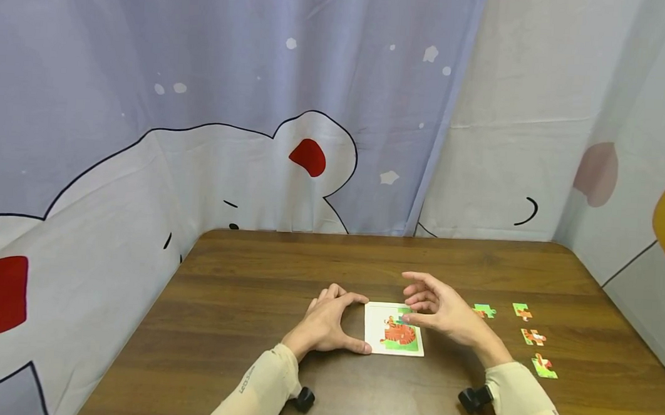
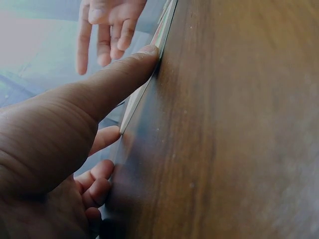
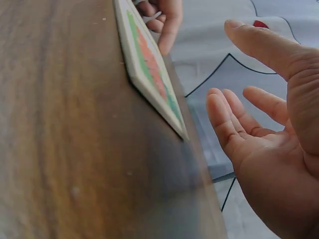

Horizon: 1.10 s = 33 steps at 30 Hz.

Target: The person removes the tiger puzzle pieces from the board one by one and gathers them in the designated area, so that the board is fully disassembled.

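A small white-framed puzzle board [image 1: 374, 325] lies flat on the table. Joined pieces in it form part of an orange striped animal picture [image 1: 400, 336] on green. My left hand [image 1: 326, 323] holds the board by its left side, thumb at the near corner and index finger at the far one. The thumb [image 2: 124, 72] rests against the board's edge in the left wrist view. Above the board's right part hovers my right hand [image 1: 445, 310], fingers loosely bent and apart, with nothing in it. In the right wrist view, its palm [image 3: 269, 159] is clear of the board [image 3: 154, 94].
Several loose puzzle pieces lie right of the right hand: a green one [image 1: 485, 311] partly behind it, others [image 1: 521, 311], [image 1: 533, 337] farther right, and one [image 1: 544, 366] nearer. The brown wooden table [image 1: 250, 272] ends at a printed curtain [image 1: 244, 178] behind.
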Each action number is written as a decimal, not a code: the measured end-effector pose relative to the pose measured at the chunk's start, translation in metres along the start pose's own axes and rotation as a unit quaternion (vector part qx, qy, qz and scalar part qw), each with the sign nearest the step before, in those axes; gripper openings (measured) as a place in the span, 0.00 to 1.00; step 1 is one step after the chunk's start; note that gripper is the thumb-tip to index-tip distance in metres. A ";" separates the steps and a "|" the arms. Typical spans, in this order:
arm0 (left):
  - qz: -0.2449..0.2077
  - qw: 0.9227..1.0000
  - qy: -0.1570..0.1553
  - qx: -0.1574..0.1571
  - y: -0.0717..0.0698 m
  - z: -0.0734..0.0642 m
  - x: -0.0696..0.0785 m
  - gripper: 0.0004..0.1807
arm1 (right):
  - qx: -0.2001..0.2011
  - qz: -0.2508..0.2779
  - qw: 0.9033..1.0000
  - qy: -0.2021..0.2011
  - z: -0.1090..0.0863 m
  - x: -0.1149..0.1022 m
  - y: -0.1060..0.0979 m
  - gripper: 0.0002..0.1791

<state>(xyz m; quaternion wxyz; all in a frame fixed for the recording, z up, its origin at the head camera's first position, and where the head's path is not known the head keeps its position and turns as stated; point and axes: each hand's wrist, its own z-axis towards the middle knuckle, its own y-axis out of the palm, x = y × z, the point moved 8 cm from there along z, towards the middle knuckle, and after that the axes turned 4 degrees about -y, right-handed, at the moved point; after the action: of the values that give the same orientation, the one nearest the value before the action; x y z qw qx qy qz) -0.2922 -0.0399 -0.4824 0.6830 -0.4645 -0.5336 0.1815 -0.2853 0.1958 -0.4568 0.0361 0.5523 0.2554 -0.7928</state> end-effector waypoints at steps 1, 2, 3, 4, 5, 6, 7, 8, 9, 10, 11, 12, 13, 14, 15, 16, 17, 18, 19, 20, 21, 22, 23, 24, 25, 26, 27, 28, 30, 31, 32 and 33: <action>0.000 1.000 0.000 0.000 0.000 0.000 0.000 0.53 | -0.005 -0.001 1.000 0.004 0.000 0.002 0.002 0.48; -0.001 1.000 0.000 0.000 0.000 0.000 0.000 0.53 | -0.011 -0.001 1.000 0.008 0.000 0.004 0.003 0.47; 0.000 1.000 0.000 0.000 0.000 0.000 0.000 0.53 | -0.017 0.001 1.000 0.012 0.000 0.005 0.005 0.47; 0.001 1.000 0.000 0.000 0.000 0.000 0.000 0.53 | -0.024 0.002 1.000 0.016 0.000 0.007 0.006 0.45; 0.001 1.000 0.000 0.001 0.000 0.000 0.000 0.53 | -0.030 0.004 0.999 0.018 0.000 0.008 0.007 0.44; 0.002 1.000 0.001 0.001 0.000 0.000 0.000 0.53 | -0.035 0.006 0.999 0.019 0.000 0.008 0.008 0.43; 0.003 1.000 0.001 0.002 0.000 0.000 0.000 0.53 | -0.040 0.006 0.999 0.018 0.000 0.009 0.009 0.41; 0.003 1.000 0.002 0.002 0.000 0.000 0.000 0.53 | -0.044 0.005 0.999 0.015 0.000 0.009 0.009 0.40; 0.002 1.000 0.002 0.003 0.000 0.000 0.000 0.53 | -0.048 0.003 0.999 0.013 0.000 0.009 0.010 0.38; 0.002 1.000 0.003 0.003 0.000 0.000 0.000 0.53 | -0.052 -0.002 0.999 0.011 0.000 0.009 0.011 0.37; 0.002 1.000 0.004 0.003 0.000 0.000 0.000 0.53 | -0.055 -0.006 0.998 0.010 0.000 0.009 0.012 0.35; 0.003 1.000 0.004 0.004 0.000 0.000 0.000 0.53 | -0.056 -0.011 0.998 0.008 0.000 0.009 0.014 0.34; 0.003 1.000 0.004 0.004 0.000 0.000 0.000 0.53 | -0.057 -0.020 0.998 0.006 0.000 0.009 0.015 0.33; 0.003 1.000 0.004 0.004 0.000 0.000 0.001 0.53 | -0.056 -0.028 0.998 0.007 -0.001 0.009 0.016 0.32; 0.004 1.000 0.004 0.005 0.000 0.001 0.001 0.53 | -0.055 -0.038 0.998 0.007 -0.001 0.010 0.017 0.30; 0.004 1.000 0.005 0.005 0.000 0.001 0.001 0.53 | -0.053 -0.049 0.997 0.007 -0.002 0.010 0.017 0.29; 0.005 1.000 0.006 0.005 -0.001 0.001 0.002 0.53 | -0.050 -0.061 0.997 0.005 -0.002 0.011 0.018 0.28; 0.005 1.000 0.006 0.005 -0.001 0.001 0.002 0.53 | -0.047 -0.076 0.996 0.002 -0.002 0.011 0.018 0.27; 0.006 1.000 0.007 0.005 -0.001 0.001 0.002 0.53 | -0.044 -0.094 0.995 0.001 -0.003 0.011 0.019 0.26; 0.006 1.000 0.008 0.006 -0.001 0.001 0.003 0.53 | -0.042 -0.109 0.993 -0.001 -0.003 0.011 0.019 0.26; 0.007 1.000 0.008 0.006 -0.001 0.001 0.002 0.53 | -0.041 -0.123 0.991 -0.007 -0.003 0.010 0.020 0.25; 0.008 1.000 0.008 0.005 -0.001 0.001 0.002 0.53 | -0.040 -0.137 0.990 -0.010 -0.003 0.010 0.021 0.25; 0.008 1.000 0.007 0.005 -0.001 0.001 0.002 0.52 | -0.040 -0.149 0.988 -0.013 -0.003 0.009 0.022 0.25; 0.009 1.000 0.006 0.004 -0.001 0.001 0.001 0.52 | -0.039 -0.160 0.986 -0.017 -0.003 0.009 0.023 0.25; 0.009 1.000 0.005 0.004 0.000 0.001 0.001 0.52 | -0.040 -0.167 0.985 -0.019 -0.003 0.009 0.024 0.25; 0.010 1.000 0.004 0.003 0.000 0.001 0.001 0.52 | -0.040 -0.171 0.984 -0.021 -0.004 0.008 0.025 0.25; 0.009 1.000 0.003 0.002 0.001 0.001 0.000 0.52 | -0.040 -0.174 0.984 -0.022 -0.004 0.008 0.026 0.25; 0.009 1.000 0.003 0.003 0.001 0.001 0.000 0.52 | -0.040 -0.175 0.984 -0.019 -0.004 0.008 0.026 0.25; 0.009 1.000 0.003 0.003 0.001 0.000 -0.001 0.52 | -0.038 -0.175 0.984 -0.019 -0.004 0.008 0.026 0.25; 0.009 1.000 0.003 0.004 0.001 0.000 -0.001 0.52 | -0.037 -0.174 0.984 -0.017 -0.005 0.007 0.027 0.24; 0.008 1.000 0.003 0.004 0.001 0.000 -0.001 0.53 | -0.036 -0.172 0.984 -0.016 -0.005 0.007 0.027 0.24; 0.007 1.000 0.003 0.003 0.002 0.000 -0.001 0.53 | -0.035 -0.170 0.985 -0.015 -0.005 0.007 0.027 0.23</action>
<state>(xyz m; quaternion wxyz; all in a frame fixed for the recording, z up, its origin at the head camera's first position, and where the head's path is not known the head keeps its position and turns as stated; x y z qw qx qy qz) -0.2921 -0.0399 -0.4844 0.6846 -0.4666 -0.5279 0.1866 -0.2744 0.1759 -0.4744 -0.0755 0.4870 0.3727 -0.7863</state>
